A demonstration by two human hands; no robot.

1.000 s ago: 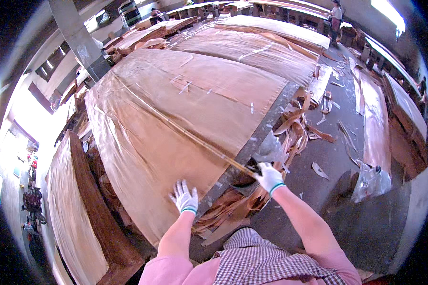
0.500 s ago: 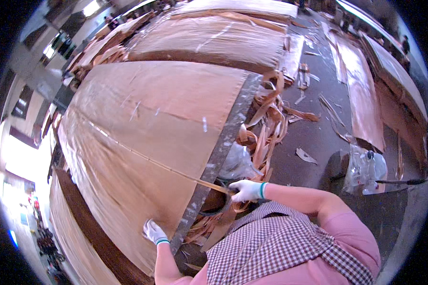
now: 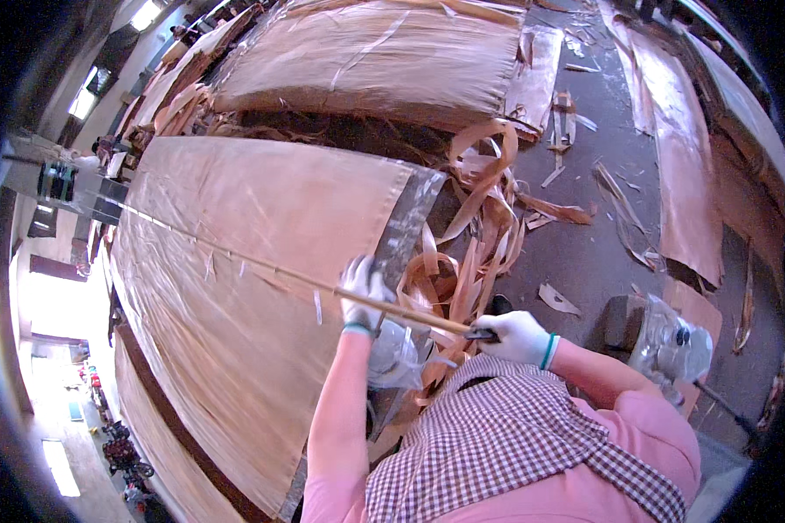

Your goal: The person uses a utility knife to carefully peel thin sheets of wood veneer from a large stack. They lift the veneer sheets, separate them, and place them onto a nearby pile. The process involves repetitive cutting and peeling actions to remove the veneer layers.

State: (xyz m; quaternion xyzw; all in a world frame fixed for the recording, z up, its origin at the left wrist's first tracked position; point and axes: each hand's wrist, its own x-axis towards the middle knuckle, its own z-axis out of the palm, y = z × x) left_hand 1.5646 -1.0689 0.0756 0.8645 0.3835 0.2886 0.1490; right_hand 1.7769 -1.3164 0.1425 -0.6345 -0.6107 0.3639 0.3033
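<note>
A: How do your hands stand?

B: Your right hand point(image 3: 518, 339), just right of centre, is closed around the dark end of the bamboo pole point(image 3: 423, 316). Your left hand point(image 3: 362, 296), near the middle of the frame, lies over the pole; you can't tell here whether its fingers wrap it.

A: And if they don't?

B: Then the pole could roll or swing under your palm. It slants to the upper left across the big tan sheet point(image 3: 235, 366), which fills the left and centre. A hard push or dip could crease or tear that rippled surface.

A: What else might catch you?

B: The clear plastic bag point(image 3: 394, 359), just below your left hand, could snag your glove. The curled strips point(image 3: 471, 283), right of centre, could hook the pole or your feet. Farther right, the loose scrap point(image 3: 558, 299) on the floor might slip underfoot.
</note>
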